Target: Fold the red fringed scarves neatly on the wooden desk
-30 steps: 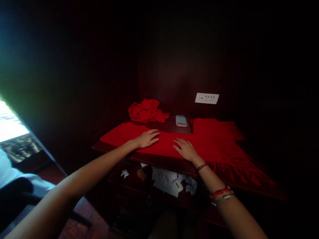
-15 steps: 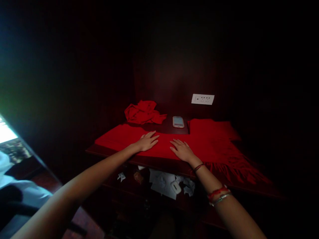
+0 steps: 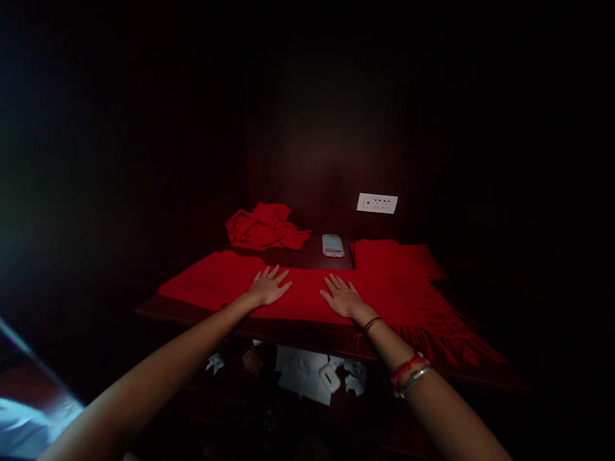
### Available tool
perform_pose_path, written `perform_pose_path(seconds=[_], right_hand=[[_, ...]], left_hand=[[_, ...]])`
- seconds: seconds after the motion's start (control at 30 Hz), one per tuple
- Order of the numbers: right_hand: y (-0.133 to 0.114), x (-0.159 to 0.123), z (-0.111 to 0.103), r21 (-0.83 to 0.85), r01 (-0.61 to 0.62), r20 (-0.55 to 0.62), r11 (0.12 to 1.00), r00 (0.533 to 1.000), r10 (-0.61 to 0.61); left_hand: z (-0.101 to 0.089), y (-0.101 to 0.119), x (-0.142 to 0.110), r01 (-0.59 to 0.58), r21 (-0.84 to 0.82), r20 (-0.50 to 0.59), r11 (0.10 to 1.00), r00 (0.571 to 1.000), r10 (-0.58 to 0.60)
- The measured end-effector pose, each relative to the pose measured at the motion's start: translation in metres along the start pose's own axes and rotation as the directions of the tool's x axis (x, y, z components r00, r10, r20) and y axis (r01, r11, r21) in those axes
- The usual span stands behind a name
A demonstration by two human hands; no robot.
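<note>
A red fringed scarf (image 3: 302,298) lies spread along the dark desk (image 3: 307,334), its tassels fanned out at the right. My left hand (image 3: 269,287) rests flat on the middle of the cloth with fingers spread. To its right, my right hand (image 3: 342,297) also presses flat on the scarf, fingers apart. Neither hand grips anything. Behind them a crumpled red cloth (image 3: 266,227) sits at the back left, and a phone (image 3: 332,246) lies on the bare wood.
A white socket plate (image 3: 377,203) is on the back wall. Below the desktop, an open drawer or shelf holds white paper (image 3: 302,378), crumpled scraps (image 3: 355,378) and a small white case (image 3: 329,378). Pale fabric (image 3: 24,426) shows at the lower left.
The view has turned left, so the desk things sit further left and lower in the picture. My left hand has moved left along the scarf, its fingers spreading. My right hand stays on the cloth.
</note>
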State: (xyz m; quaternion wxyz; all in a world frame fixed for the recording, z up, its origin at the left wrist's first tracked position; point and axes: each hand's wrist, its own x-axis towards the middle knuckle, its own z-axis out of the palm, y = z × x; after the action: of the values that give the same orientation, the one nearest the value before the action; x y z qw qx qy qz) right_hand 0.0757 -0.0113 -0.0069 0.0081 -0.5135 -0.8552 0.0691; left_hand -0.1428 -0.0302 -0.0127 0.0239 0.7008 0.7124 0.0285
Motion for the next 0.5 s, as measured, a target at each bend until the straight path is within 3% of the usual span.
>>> perform_pose_path(seconds=[0.17, 0.23, 0.37, 0.5], right_hand=[[0.051, 0.001, -0.034, -0.123, -0.009, -0.137, 0.992, 0.991, -0.008], [0.078, 0.004, -0.053, -0.164, -0.016, -0.105, 0.986, 0.994, -0.002], [0.113, 0.011, -0.074, -0.192, 0.015, -0.018, 0.981, 1.0, -0.019], [0.121, 0.025, -0.073, -0.205, 0.051, 0.041, 0.978, 0.998, -0.043]], left_hand=[[-0.006, 0.002, 0.006, 0.032, -0.006, 0.071, 0.999, 0.997, -0.031], [-0.012, 0.009, 0.016, 0.004, -0.014, 0.068, 1.0, 0.998, -0.003], [-0.026, 0.032, 0.047, -0.184, -0.047, 0.025, 0.982, 0.982, 0.185], [-0.036, 0.055, 0.078, -0.319, -0.09, 0.086, 0.944, 0.941, 0.326]])
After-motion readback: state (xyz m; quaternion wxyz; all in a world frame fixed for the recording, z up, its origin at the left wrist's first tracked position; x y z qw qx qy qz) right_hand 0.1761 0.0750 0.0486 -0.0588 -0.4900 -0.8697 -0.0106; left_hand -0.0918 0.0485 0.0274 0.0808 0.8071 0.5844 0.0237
